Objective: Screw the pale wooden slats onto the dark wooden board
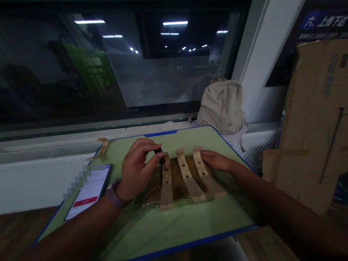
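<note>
My left hand (138, 166) is closed in a pinch on a small black-handled screwdriver (158, 151). Its thin shaft points down at the upper hole of the leftmost curved wooden piece (166, 194). My right hand (215, 160) reaches in from the right, its fingers closed against the upper edge of the rightmost wooden piece (203, 167); the fingertips are partly hidden. Between these lies a middle wooden piece (187, 176), which has two dark holes. All three rest side by side on a brown, shiny, plastic-wrapped block (178, 188).
The block lies on a green, blue-edged table (132, 240). A phone (89, 195) with a lit screen lies at the left, and another curved wooden piece (102, 148) sits at the far left corner. Behind are a beige backpack (221, 105) and a window; cardboard (312, 132) stands at right.
</note>
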{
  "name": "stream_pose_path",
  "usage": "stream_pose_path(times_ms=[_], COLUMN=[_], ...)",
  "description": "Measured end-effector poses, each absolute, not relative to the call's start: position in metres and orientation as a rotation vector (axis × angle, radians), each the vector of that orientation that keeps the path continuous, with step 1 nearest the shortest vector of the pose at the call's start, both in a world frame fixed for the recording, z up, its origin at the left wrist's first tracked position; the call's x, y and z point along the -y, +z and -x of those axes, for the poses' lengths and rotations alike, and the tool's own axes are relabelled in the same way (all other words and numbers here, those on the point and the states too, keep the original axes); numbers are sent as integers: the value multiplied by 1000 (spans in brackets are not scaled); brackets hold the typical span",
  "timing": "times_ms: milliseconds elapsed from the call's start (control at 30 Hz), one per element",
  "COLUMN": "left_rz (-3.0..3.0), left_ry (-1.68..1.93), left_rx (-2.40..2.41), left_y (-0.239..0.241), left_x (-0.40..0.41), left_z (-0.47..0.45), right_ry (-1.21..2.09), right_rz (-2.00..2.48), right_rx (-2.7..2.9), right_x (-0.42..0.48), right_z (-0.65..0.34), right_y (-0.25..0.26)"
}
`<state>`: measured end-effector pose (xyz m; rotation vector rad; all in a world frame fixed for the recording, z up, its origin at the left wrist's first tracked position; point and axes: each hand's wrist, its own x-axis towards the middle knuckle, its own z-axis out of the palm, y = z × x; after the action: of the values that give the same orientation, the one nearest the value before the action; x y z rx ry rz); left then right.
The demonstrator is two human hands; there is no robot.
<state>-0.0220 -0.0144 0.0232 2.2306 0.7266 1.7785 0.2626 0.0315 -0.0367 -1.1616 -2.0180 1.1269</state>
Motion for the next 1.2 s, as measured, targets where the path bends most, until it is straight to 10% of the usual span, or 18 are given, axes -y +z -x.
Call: stream_pose_path(times_ms=[1200], left_rz=[-2190], left_ry=[1846], left_rx=[-708], left_y=[18], left_x=[15], left_z=[23], right_ry=[1190], right_rz=[1167], right_rx=[1930], right_x=[-29], right_z=[-260], right_y=[-33])
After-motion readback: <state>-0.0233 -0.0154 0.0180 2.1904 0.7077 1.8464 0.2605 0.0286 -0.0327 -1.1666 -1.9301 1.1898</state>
